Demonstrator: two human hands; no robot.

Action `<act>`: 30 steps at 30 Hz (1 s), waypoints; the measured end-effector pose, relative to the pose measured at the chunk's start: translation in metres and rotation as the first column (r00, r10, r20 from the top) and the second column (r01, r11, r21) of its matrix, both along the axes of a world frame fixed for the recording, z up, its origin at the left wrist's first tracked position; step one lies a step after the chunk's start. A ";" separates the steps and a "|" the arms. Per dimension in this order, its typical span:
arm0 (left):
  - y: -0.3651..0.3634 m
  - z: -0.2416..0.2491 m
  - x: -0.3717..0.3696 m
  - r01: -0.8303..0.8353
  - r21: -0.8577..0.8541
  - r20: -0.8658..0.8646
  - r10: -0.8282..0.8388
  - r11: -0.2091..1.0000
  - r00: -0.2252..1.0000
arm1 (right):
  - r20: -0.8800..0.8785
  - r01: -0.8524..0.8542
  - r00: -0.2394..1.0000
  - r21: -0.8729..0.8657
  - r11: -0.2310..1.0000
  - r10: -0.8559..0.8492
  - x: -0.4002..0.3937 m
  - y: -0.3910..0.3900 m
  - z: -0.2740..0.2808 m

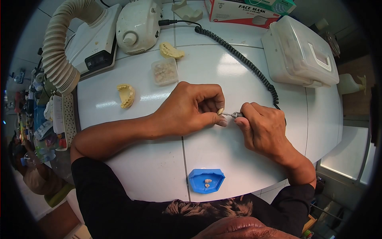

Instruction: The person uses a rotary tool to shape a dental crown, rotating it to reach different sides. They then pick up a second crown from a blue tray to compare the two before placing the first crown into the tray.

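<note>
Between the thumb and fingers of my left hand (195, 107) is a small, pale, tooth-like piece (220, 112). My right hand (264, 125) is wrapped round a dental handpiece (238, 115), whose thin bur points left and meets or nearly meets the piece; contact is too small to tell. A black coiled cord (242, 53) runs from behind my right hand to a white control unit (138, 28). Closer to my body, a blue tray (206, 188) holds small tooth-coloured pieces (207, 183).
A yellowish dental cast (126, 96) lies left of my left hand. Behind it are a clear box of pale pieces (164, 72) and another cast piece (171, 51). A ribbed hose (59, 47) hangs at left; a lidded white case (300, 51) and a face mask box (242, 12) stand at the back.
</note>
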State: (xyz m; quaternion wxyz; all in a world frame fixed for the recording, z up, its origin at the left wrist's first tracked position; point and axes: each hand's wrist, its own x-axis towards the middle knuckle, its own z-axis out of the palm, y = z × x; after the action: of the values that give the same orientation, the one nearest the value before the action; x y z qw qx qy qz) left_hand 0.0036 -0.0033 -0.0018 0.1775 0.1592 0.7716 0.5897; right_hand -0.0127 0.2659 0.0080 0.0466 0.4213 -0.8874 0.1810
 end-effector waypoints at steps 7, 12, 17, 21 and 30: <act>0.000 0.000 0.001 0.018 0.016 0.018 -0.018 1.000 1.000 | 0.002 -0.004 1.000 0.016 1.000 0.004 -0.001 0.000 0.002; 0.001 0.000 0.000 0.021 0.016 0.030 -0.021 1.000 0.999 | 0.008 -0.002 1.000 0.020 1.000 0.001 0.000 -0.002 0.003; 0.001 0.003 0.000 0.027 -0.018 0.022 -0.026 0.999 0.999 | 0.002 -0.002 1.000 0.030 1.000 0.002 0.001 -0.002 0.004; 0.002 0.001 0.000 0.021 -0.012 0.031 -0.021 1.000 0.999 | -0.003 0.002 1.000 0.030 1.000 -0.002 0.001 -0.003 0.003; 0.000 0.002 0.000 0.028 -0.018 0.018 -0.028 0.999 0.999 | 0.000 0.030 1.000 0.008 1.000 -0.030 0.001 -0.002 0.001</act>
State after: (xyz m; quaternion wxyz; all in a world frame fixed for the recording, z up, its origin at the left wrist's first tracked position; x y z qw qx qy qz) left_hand 0.0039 -0.0030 0.0006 0.1940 0.1630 0.7731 0.5815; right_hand -0.0118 0.2637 0.0087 0.0477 0.4080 -0.8944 0.1768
